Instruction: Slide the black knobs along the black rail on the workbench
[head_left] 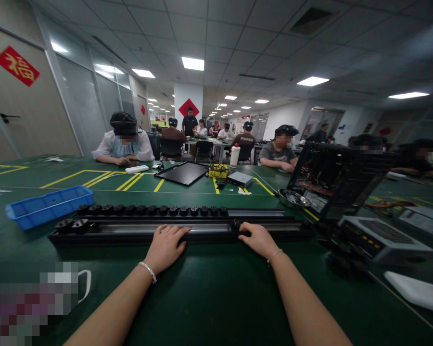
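Note:
Two long black rails lie across the green table in front of me. The far rail [260, 212] carries a row of several black socket modules [151, 210]. The near rail [130, 234] has two modules [72, 225] at its left end. My left hand [164, 247] rests on the near rail's front edge with the fingers curled over it. My right hand [258, 238] pinches a small black module [236, 225] sitting in the near rail, right of the middle.
A blue plastic tray [46, 205] sits at the left. An open computer case [332, 178], a metal bowl [292, 198] and a power supply unit [378, 235] stand at the right. A black panel [183, 173] lies farther back. Several people sit at the tables beyond.

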Action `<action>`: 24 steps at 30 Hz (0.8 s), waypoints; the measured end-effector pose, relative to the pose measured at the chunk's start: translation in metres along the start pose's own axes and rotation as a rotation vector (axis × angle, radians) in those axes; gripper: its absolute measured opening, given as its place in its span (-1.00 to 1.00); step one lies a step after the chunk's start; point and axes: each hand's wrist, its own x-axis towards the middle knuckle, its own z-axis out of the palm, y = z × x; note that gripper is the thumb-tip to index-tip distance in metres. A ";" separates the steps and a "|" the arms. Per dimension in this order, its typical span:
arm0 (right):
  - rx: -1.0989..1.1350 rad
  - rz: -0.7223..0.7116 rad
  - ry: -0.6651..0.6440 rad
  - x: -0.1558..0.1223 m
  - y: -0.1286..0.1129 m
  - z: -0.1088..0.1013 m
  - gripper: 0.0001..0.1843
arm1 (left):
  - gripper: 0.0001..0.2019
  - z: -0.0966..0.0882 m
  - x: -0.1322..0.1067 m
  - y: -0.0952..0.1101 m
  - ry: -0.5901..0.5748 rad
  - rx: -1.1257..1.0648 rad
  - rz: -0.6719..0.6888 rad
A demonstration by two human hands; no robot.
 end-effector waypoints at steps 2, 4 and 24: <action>-0.002 0.008 -0.003 0.000 0.000 0.000 -0.92 | -0.64 0.000 0.000 0.000 0.005 -0.003 0.002; -0.004 0.011 -0.004 0.000 0.000 -0.001 -0.92 | -0.64 0.001 0.000 -0.001 0.009 -0.005 0.002; -0.008 0.032 0.002 0.000 0.000 0.000 -0.91 | -0.64 0.002 0.000 -0.001 -0.001 -0.009 0.002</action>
